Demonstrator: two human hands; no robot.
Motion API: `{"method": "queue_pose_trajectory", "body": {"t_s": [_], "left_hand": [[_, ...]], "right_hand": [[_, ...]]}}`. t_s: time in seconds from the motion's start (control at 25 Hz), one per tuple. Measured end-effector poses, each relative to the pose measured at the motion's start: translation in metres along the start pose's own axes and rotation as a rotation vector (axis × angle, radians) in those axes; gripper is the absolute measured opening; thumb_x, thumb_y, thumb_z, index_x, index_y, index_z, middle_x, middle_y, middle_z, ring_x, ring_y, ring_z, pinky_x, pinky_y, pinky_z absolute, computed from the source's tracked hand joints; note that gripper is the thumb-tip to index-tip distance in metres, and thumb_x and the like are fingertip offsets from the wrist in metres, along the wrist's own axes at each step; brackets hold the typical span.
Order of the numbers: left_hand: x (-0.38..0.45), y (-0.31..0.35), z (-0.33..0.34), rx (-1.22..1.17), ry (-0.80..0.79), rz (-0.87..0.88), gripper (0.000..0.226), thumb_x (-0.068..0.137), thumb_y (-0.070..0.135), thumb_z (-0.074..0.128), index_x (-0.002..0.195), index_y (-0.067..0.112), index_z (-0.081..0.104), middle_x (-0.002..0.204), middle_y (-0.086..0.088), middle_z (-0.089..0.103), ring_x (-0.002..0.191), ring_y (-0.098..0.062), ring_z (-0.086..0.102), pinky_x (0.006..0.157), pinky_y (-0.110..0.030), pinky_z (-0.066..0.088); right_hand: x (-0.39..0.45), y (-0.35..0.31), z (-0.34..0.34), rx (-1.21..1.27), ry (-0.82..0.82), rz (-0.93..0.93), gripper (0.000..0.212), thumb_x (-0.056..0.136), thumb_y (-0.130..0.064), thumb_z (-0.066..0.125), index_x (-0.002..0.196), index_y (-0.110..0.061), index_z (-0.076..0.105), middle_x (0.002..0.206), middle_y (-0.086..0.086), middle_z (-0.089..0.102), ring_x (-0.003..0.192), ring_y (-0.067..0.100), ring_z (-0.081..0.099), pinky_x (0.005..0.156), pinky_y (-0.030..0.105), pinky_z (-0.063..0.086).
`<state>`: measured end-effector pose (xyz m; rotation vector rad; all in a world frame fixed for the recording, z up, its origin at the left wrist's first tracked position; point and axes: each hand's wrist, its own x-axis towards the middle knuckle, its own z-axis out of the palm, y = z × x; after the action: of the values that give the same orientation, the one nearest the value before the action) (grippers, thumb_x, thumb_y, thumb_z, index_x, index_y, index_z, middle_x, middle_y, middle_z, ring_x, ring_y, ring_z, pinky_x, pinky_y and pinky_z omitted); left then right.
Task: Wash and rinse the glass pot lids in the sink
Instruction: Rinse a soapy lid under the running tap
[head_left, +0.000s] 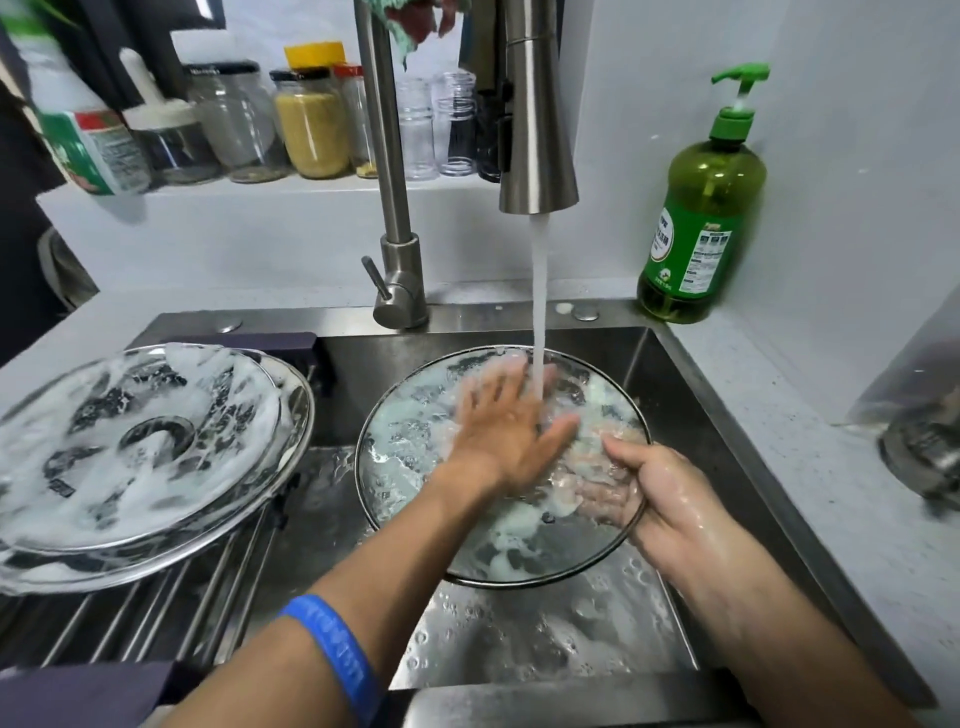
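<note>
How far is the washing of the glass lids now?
Done: both lids are soaped. In hand: the lid under the tap is being rinsed; the right hand grips its rim while the open left hand rubs it. Left: the foamy lid on the rack is unrinsed.

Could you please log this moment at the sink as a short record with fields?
water: running from the faucet onto the lid in the sink
lid in sink: glass, tilted, partly foamy
left hand: flat on the lid's upper face, under the stream
right hand: grips the lid's right rim, fingers seen through the glass
second lid: covered in foam, on the rack at left
soap bottle: green, at the sink's back right corner
</note>
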<state>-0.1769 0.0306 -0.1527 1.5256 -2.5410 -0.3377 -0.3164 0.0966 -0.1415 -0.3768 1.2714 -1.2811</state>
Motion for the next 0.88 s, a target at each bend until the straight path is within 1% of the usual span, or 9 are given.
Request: {"method": "queue_pose_trajectory", "body": {"t_s": [0.08, 0.2, 0.36, 0.44, 0.52, 0.6, 0.68, 0.8, 0.88], "left_hand": [[-0.009, -0.005, -0.010, 0.063, -0.075, -0.012, 0.070, 0.091, 0.074, 0.004, 0.153, 0.045, -0.013, 0.162, 0.003, -0.017, 0.150, -0.028, -0.015, 0.111, -0.052, -0.019], [-0.051, -0.020, -0.024, 0.002, -0.199, 0.113, 0.070, 0.088, 0.081, 0.013, 0.151, 0.054, -0.003, 0.163, 0.015, -0.011, 0.151, -0.014, -0.013, 0.112, -0.042, -0.017], [-0.114, -0.032, -0.042, -0.222, -0.331, 0.228, 0.076, 0.078, 0.090, 0.037, 0.146, 0.062, 0.017, 0.157, 0.035, 0.008, 0.147, 0.006, 0.008, 0.118, -0.032, 0.007], [-0.127, -0.024, -0.036, -0.005, -0.208, 0.377, 0.069, 0.090, 0.066, 0.050, 0.151, 0.052, 0.021, 0.160, 0.023, 0.024, 0.146, -0.004, 0.028, 0.118, -0.035, 0.028], [-0.130, -0.012, -0.029, 0.124, -0.054, 0.429, 0.065, 0.094, 0.035, 0.052, 0.154, 0.039, 0.028, 0.157, 0.009, 0.039, 0.140, -0.019, 0.044, 0.105, -0.043, 0.046], [-0.128, -0.013, -0.024, 0.083, 0.074, 0.442, 0.059, 0.095, 0.025, 0.049, 0.152, 0.029, 0.038, 0.150, 0.002, 0.051, 0.132, -0.026, 0.054, 0.093, -0.047, 0.053], [-0.128, -0.020, -0.024, -0.005, 0.177, 0.425, 0.050, 0.096, 0.025, 0.051, 0.146, 0.028, 0.050, 0.143, 0.003, 0.058, 0.125, -0.023, 0.060, 0.091, -0.042, 0.056], [-0.128, -0.033, -0.029, -0.218, 0.330, 0.312, 0.040, 0.094, 0.028, 0.058, 0.133, 0.033, 0.063, 0.114, 0.014, 0.074, 0.098, -0.011, 0.071, 0.079, -0.020, 0.054], [-0.125, -0.038, -0.035, -0.381, 0.371, 0.221, 0.032, 0.096, 0.040, 0.055, 0.126, 0.040, 0.064, 0.090, 0.024, 0.071, 0.078, -0.001, 0.068, 0.066, -0.011, 0.046]], "right_hand": [[-0.001, -0.003, 0.000, 0.020, -0.011, -0.003, 0.022, 0.097, -0.003, 0.053, 0.115, 0.006, 0.062, 0.079, 0.028, 0.064, 0.049, 0.034, 0.063, 0.035, 0.032, 0.052], [0.001, -0.010, -0.006, 0.020, 0.018, -0.021, 0.016, 0.096, -0.001, 0.052, 0.108, 0.000, 0.064, 0.085, 0.024, 0.074, 0.060, 0.034, 0.073, 0.044, 0.041, 0.058], [0.001, -0.013, -0.012, -0.079, 0.093, 0.030, 0.015, 0.098, -0.004, 0.051, 0.104, -0.006, 0.065, 0.068, 0.015, 0.061, 0.044, 0.027, 0.065, 0.039, 0.041, 0.057], [-0.003, -0.009, -0.009, -0.121, 0.097, 0.072, 0.016, 0.099, -0.004, 0.049, 0.102, -0.006, 0.064, 0.065, 0.016, 0.066, 0.043, 0.030, 0.066, 0.039, 0.046, 0.056], [-0.008, -0.007, -0.002, -0.119, 0.082, 0.086, 0.017, 0.098, -0.001, 0.046, 0.099, -0.002, 0.063, 0.070, 0.022, 0.072, 0.051, 0.034, 0.070, 0.043, 0.051, 0.056], [-0.011, -0.007, 0.003, -0.087, 0.062, 0.108, 0.019, 0.098, 0.002, 0.043, 0.106, 0.002, 0.060, 0.082, 0.028, 0.073, 0.067, 0.040, 0.073, 0.053, 0.055, 0.059], [-0.015, -0.010, 0.012, -0.112, 0.024, 0.130, 0.027, 0.096, 0.000, 0.043, 0.119, 0.004, 0.058, 0.100, 0.030, 0.071, 0.085, 0.044, 0.072, 0.063, 0.056, 0.060], [-0.016, -0.020, 0.036, -0.211, -0.010, 0.082, 0.021, 0.089, 0.000, 0.048, 0.106, 0.002, 0.060, 0.078, 0.024, 0.073, 0.059, 0.034, 0.071, 0.040, 0.040, 0.056], [-0.016, -0.029, 0.059, -0.282, -0.003, 0.041, 0.014, 0.086, -0.005, 0.052, 0.097, -0.003, 0.059, 0.064, 0.021, 0.068, 0.045, 0.030, 0.067, 0.040, 0.035, 0.054]]}}
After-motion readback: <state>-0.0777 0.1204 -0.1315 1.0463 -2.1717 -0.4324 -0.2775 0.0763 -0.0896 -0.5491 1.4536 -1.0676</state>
